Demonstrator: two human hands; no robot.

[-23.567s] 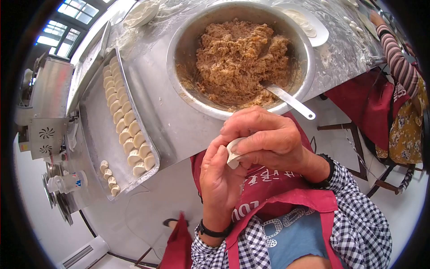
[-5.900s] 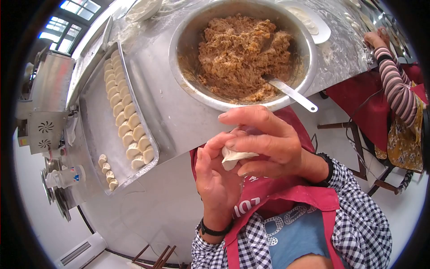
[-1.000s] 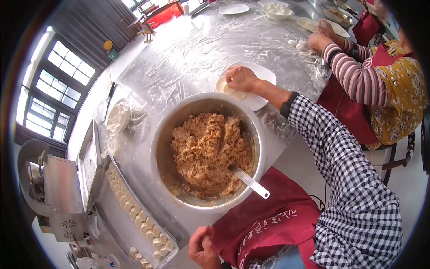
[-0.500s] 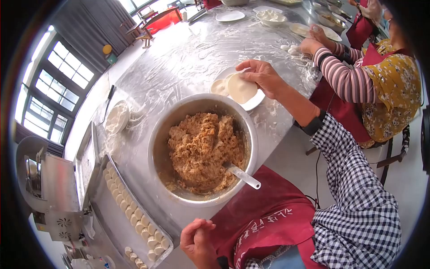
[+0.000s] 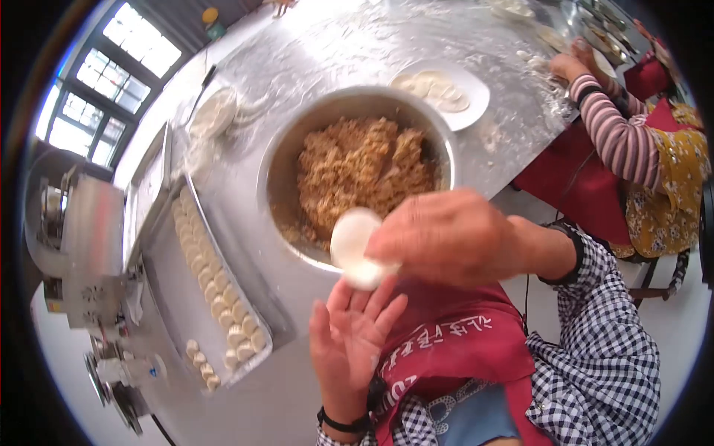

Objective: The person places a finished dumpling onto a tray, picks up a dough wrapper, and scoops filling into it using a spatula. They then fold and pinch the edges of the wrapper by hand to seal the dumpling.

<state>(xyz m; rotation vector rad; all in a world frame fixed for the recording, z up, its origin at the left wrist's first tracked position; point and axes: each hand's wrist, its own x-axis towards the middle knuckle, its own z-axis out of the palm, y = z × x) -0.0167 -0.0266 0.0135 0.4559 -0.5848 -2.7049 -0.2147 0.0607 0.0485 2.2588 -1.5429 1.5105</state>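
Observation:
My right hand (image 5: 454, 236), smeared by motion, grips a thin round dough wrapper (image 5: 352, 236) by its edge near the front rim of the steel bowl. Palm up below it, my left hand (image 5: 351, 338) has its fingers spread, fingertips right at the wrapper's lower edge. The large steel bowl (image 5: 269, 178) holds a mound of brown minced filling (image 5: 357, 163). My right hand hides the filling's spoon. Behind the bowl, more wrappers (image 5: 439, 89) lie on a white plate (image 5: 476, 104).
On the left, a metal tray (image 5: 167, 297) bears rows of folded dumplings (image 5: 204, 260). A flour dish (image 5: 214, 111) and a knife (image 5: 201, 89) lie beyond it. A machine (image 5: 89, 238) stands at far left. At right, a co-worker in striped sleeves (image 5: 610, 134) works at the floury table (image 5: 327, 44).
My right hand has brought the wrapper from the plate toward me, to the bowl's front. My left hand has risen and opened, palm up. The view has shifted.

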